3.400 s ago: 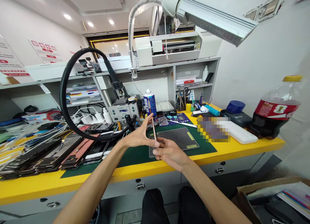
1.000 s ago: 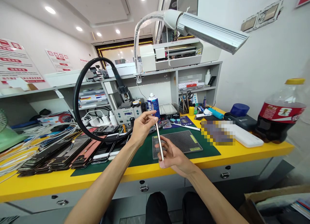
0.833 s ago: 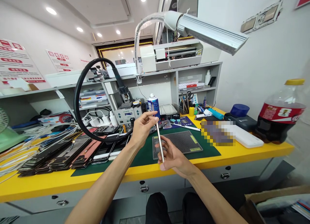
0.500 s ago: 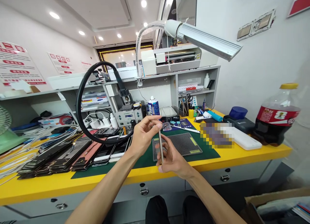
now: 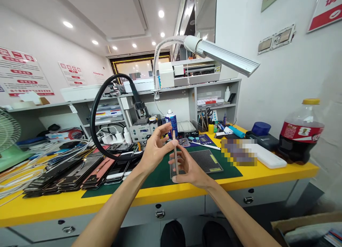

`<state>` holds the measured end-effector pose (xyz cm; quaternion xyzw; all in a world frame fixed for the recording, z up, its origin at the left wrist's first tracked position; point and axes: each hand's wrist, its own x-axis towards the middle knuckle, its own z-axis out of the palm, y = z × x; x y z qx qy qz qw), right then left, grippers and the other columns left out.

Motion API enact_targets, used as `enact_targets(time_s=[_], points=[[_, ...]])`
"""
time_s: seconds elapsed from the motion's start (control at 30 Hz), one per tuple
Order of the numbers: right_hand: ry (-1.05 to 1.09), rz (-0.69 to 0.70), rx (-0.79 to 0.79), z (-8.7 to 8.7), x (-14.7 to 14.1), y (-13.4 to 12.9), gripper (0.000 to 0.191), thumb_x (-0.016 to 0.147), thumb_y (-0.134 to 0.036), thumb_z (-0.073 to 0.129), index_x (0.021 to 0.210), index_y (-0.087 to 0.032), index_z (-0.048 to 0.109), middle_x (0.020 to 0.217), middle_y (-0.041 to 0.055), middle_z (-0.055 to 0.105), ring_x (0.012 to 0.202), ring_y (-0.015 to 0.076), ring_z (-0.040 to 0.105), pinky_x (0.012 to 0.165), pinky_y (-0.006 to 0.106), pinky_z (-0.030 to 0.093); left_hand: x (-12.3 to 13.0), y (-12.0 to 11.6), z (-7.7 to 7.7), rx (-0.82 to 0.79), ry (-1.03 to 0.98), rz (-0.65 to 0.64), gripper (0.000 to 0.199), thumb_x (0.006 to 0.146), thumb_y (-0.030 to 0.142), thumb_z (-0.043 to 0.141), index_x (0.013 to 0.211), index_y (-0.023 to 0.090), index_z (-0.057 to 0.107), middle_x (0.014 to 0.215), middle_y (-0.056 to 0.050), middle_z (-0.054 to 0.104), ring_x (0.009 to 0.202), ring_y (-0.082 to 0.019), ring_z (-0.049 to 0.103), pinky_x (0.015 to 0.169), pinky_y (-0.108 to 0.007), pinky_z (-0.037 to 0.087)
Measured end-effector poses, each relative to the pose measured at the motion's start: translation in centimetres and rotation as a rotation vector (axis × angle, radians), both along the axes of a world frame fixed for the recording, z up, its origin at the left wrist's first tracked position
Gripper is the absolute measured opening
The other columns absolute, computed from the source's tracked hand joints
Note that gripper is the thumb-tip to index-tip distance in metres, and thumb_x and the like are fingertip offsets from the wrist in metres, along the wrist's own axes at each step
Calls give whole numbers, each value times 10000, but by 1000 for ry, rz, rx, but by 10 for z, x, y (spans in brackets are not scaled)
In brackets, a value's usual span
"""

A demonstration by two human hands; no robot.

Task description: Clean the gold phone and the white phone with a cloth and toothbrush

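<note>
A thin phone-like slab stands edge-on to the camera, upright above the green mat. My right hand grips its lower part, thumb at the near bottom edge and fingers on the far side. My left hand has its thumb against the upper part, with its other fingers raised and curved near the top; what those fingertips touch is hard to see. Behind my right hand lies a grey perforated pad on the mat.
Stacked phone screens and a looped black hose are at the left. A blue spray can stands behind my hands. A cola bottle and a white case are at the right, below a lamp.
The slab and both hands have shifted slightly left in view. My left fingers have lifted and spread a little from the slab's top. The camera view has tilted up slightly.
</note>
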<state>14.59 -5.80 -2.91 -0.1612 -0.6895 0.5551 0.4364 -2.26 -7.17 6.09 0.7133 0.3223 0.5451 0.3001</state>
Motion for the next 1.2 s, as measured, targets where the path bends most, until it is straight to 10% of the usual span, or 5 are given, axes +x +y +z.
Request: enact_targets(time_s=[0.6, 1.2], points=[[-476, -103, 347, 13, 16, 75, 995, 697, -362, 824, 1515, -216, 277, 1477, 174, 411, 1307, 367, 457, 1049, 536, 420, -27, 56, -22, -225, 139, -145, 741, 782, 464, 743, 1432, 261, 450, 1487, -126, 485, 1369, -345, 436, 1112, -509, 377], [-495, -201, 359, 0, 21, 78, 853, 706, -391, 822, 1426, -254, 387, 1381, 133, 496, 1215, 360, 513, 964, 528, 466, -15, 51, -29, -153, 208, -161, 538, 768, 435, 768, 1260, 312, 589, 1311, -65, 584, 1209, -308, 535, 1083, -478, 381]])
